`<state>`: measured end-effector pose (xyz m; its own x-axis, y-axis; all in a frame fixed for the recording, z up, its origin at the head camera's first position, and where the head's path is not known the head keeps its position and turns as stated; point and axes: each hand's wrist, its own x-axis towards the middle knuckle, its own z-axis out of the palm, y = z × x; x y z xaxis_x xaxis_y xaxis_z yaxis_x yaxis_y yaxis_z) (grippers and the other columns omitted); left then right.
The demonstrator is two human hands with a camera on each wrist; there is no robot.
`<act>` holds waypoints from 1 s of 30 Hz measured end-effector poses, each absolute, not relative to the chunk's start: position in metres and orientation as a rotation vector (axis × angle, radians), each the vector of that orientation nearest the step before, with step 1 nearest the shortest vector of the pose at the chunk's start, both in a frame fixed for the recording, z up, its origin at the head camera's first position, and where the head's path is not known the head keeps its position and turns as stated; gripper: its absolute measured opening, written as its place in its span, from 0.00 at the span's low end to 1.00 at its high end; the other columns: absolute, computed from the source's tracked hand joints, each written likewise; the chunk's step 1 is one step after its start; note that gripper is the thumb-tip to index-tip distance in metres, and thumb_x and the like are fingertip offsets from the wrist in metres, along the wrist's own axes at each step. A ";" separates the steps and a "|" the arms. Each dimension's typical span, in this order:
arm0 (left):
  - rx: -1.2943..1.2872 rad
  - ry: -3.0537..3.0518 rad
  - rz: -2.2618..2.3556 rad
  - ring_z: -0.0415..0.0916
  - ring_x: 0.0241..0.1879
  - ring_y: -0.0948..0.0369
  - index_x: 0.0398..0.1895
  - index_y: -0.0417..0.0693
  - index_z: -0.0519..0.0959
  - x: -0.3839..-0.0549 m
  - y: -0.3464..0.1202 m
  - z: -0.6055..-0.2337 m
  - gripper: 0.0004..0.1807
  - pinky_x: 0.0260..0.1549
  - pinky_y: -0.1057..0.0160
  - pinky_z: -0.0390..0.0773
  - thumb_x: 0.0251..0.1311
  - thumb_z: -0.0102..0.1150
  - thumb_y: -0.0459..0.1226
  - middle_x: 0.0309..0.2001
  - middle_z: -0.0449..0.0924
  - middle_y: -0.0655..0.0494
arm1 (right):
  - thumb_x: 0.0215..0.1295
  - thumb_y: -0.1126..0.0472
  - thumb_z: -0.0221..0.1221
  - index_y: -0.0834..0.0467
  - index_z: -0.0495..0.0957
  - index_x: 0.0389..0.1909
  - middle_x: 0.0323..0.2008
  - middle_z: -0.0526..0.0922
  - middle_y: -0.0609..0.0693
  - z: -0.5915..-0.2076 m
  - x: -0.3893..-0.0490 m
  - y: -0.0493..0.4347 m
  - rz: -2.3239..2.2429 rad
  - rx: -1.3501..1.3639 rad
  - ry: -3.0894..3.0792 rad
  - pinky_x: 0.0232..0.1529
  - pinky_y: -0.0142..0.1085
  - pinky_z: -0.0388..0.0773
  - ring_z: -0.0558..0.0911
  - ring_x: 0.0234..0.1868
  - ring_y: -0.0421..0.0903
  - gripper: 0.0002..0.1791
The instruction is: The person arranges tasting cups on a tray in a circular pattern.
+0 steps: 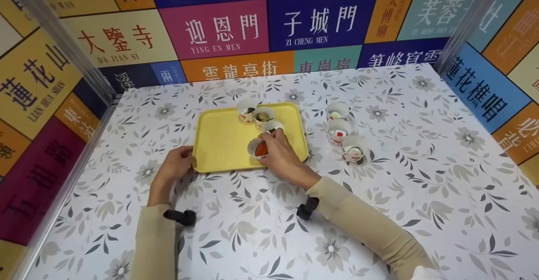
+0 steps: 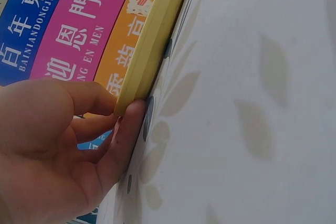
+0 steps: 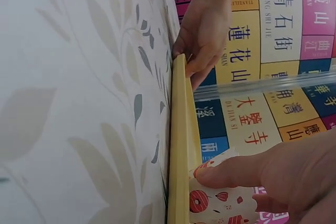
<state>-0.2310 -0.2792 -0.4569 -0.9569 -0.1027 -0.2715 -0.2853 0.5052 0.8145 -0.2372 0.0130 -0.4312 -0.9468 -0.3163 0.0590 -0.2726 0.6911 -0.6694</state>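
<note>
A yellow tray [image 1: 221, 141] lies on the table, its corner nearest the left hand [image 1: 174, 164] pinched between that hand's thumb and fingers. Over the tray's right half, the right hand [image 1: 280, 151] grips a small paper cup [image 1: 252, 150] with something orange-red inside. In the right wrist view the cup's printed wall [image 3: 215, 203] shows red patterns, with a finger or thumb pressed against it. Behind it on the tray are a cup with dark and brown contents [image 1: 246, 110], a cup with something greenish [image 1: 264, 118], and another cup [image 1: 276, 124] partly hidden by the right hand.
Right of the tray, three more paper cups stand in a loose line: a far cup [image 1: 337, 113], a middle cup with a red spot inside [image 1: 339, 132], and a near cup [image 1: 353, 151]. A flower-print cover lies on the table [image 1: 252, 242]. Printed panels [image 1: 219, 29] enclose the back and sides.
</note>
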 end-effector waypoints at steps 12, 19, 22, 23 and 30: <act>-0.318 2.565 1.434 0.77 0.35 0.64 0.71 0.34 0.66 -0.231 -0.278 -0.458 0.29 0.32 0.69 0.79 0.66 0.43 0.29 0.54 0.76 0.40 | 0.51 0.73 0.69 0.64 0.68 0.68 0.57 0.65 0.63 -0.435 -0.235 0.013 -1.211 -0.476 2.843 0.59 0.42 0.78 0.73 0.58 0.56 0.40; -0.311 2.556 1.436 0.77 0.34 0.63 0.72 0.33 0.64 -0.230 -0.278 -0.458 0.29 0.31 0.69 0.78 0.67 0.43 0.29 0.55 0.75 0.38 | 0.49 0.78 0.61 0.63 0.65 0.71 0.59 0.65 0.64 -0.434 -0.238 0.014 -1.246 -0.452 2.854 0.55 0.43 0.76 0.75 0.56 0.57 0.43; -0.326 2.566 1.418 0.77 0.33 0.64 0.72 0.33 0.65 -0.229 -0.278 -0.457 0.28 0.31 0.68 0.78 0.68 0.43 0.29 0.55 0.76 0.38 | 0.48 0.78 0.61 0.63 0.66 0.70 0.57 0.66 0.64 -0.433 -0.239 0.016 -1.253 -0.451 2.866 0.56 0.43 0.76 0.74 0.55 0.57 0.42; -0.328 2.566 1.416 0.77 0.33 0.64 0.72 0.34 0.64 -0.229 -0.278 -0.457 0.28 0.31 0.68 0.78 0.68 0.43 0.29 0.55 0.76 0.38 | 0.49 0.78 0.62 0.63 0.67 0.69 0.57 0.66 0.63 -0.433 -0.239 0.016 -1.254 -0.451 2.868 0.57 0.43 0.76 0.74 0.55 0.57 0.41; -0.338 2.570 1.401 0.77 0.35 0.63 0.73 0.34 0.64 -0.231 -0.279 -0.457 0.29 0.32 0.69 0.79 0.67 0.44 0.29 0.57 0.75 0.39 | 0.52 0.74 0.65 0.61 0.70 0.67 0.54 0.69 0.60 -0.429 -0.241 0.024 -1.277 -0.448 2.846 0.51 0.43 0.77 0.75 0.47 0.52 0.38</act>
<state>-0.2311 -0.2794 -0.4571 -0.9549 -0.1063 -0.2771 -0.2905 0.5260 0.7993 -0.2409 0.0238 -0.4288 -0.9595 -0.2529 0.1241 -0.2609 0.6309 -0.7307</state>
